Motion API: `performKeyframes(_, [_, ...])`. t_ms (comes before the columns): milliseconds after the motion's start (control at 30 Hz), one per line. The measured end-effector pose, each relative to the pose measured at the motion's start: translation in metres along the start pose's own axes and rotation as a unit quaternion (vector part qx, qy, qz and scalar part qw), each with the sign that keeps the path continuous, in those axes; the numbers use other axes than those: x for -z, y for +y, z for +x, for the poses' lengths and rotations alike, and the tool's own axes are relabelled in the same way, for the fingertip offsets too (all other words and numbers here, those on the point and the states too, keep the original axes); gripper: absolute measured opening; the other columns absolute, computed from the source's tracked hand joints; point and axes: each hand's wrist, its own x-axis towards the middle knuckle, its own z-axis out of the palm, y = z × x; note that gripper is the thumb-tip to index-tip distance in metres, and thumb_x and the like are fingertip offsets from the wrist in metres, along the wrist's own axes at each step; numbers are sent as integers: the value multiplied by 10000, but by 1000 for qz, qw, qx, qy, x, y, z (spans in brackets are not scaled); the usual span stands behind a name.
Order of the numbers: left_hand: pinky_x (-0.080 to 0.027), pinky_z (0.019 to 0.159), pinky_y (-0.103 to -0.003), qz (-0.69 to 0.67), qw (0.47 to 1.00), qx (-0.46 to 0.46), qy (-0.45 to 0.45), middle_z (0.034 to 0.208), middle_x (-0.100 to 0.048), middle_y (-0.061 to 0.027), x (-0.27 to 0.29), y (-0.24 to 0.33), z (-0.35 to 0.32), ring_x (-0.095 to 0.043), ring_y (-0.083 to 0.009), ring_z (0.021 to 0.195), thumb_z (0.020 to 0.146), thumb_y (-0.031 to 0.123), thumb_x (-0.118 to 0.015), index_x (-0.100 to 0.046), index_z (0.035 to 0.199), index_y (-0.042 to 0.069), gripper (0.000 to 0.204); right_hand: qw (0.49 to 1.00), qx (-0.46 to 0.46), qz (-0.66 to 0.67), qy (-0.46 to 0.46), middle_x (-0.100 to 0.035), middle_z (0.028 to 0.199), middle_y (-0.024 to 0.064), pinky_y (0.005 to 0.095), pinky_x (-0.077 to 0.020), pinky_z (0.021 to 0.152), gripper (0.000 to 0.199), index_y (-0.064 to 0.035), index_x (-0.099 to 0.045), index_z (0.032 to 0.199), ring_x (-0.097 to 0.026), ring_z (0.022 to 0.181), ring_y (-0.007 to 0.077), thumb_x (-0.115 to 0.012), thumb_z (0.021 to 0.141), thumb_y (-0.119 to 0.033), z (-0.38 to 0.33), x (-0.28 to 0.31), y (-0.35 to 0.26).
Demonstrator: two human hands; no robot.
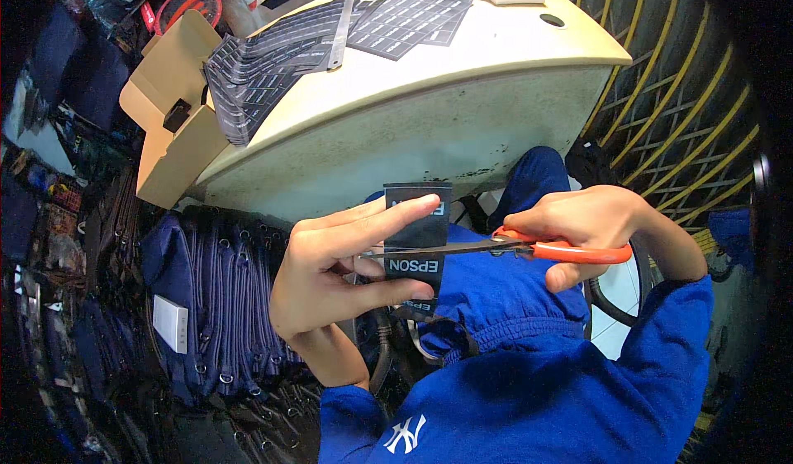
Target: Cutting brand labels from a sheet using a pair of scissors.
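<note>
My left hand (326,278) grips a black label strip (415,231) with white lettering, its thumb and fingers on the strip's left side and front. In my right hand (591,216) is a pair of scissors (578,253) with orange handles. The thin blades lie across the strip between the left index finger and thumb, pointing left. Whether they have cut into the strip, I cannot tell. Both hands are above my lap, in front of the table.
On the pale table (496,43) lie printed black sheets (413,20) and a metal ruler (340,35). An open cardboard box (178,138) is at its left edge. Dark blue straps with metal rings (235,299) and a small white box (171,324) are lower left. A folding gate (661,76) stands right.
</note>
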Motion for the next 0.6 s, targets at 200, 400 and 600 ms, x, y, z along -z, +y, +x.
performKeyframes(200, [-306, 472, -162, 4, 1000, -24, 3, 804, -562, -34, -1, -1, 1, -368, -39, 584, 549, 60, -824, -574, 1189, 10, 689, 1000, 2, 8, 0, -484, 600, 133, 373, -390, 510, 639, 39, -473, 857, -488, 537, 259, -515, 825, -598, 1, 1, -2])
performKeyframes(400, [-321, 474, -158, -3, 1000, -28, 5, 819, -574, -41, -1, 0, 1, -383, -26, 589, 549, 53, -822, -574, 1192, 12, 690, 1000, 7, 5, 6, -477, 590, 130, 371, -387, 501, 615, 34, -472, 827, -479, 521, 252, -522, 831, -578, 1, -1, 2])
performKeyframes(600, [-308, 465, -153, -1, 1000, -12, -3, 805, -559, -36, 0, 0, 1, -370, -20, 582, 543, 46, -821, -574, 1192, 11, 696, 1000, -22, 7, -11, -465, 589, 107, 339, -374, 473, 709, 72, -469, 900, -467, 511, 205, -530, 799, -626, 2, 2, -2])
